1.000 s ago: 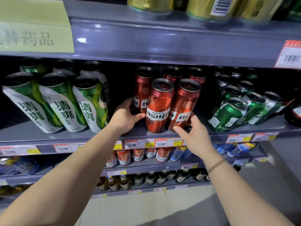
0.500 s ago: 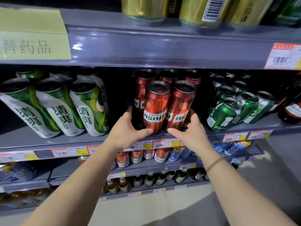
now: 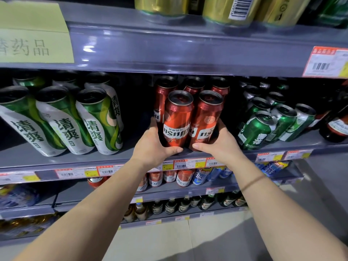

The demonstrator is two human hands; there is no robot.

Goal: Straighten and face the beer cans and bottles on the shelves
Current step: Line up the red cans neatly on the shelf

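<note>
Both forearms reach up to the middle shelf [image 3: 131, 159]. Left hand [image 3: 150, 146] curls round the lower left side of the front-left red can [image 3: 178, 119], thumb laid across its base. Right hand [image 3: 218, 146] wraps the front-right red can [image 3: 206, 119] the same way from the right, thumb under its base, a thin band on that wrist. These two tall red cans stand touching at the shelf's front edge, white label bands facing out, the left one's more squarely. Three more red cans [image 3: 193, 85] stand close behind them.

On the left stand tall green-and-white cans [image 3: 56, 121], well apart from the hands; on the right, short green cans [image 3: 258, 129] and a dark bottle [image 3: 337, 127]. Price tags [image 3: 180, 163] line the shelf edge. Gold cans [image 3: 227, 8] sit on the shelf above, bottles [image 3: 184, 204] on the lowest one.
</note>
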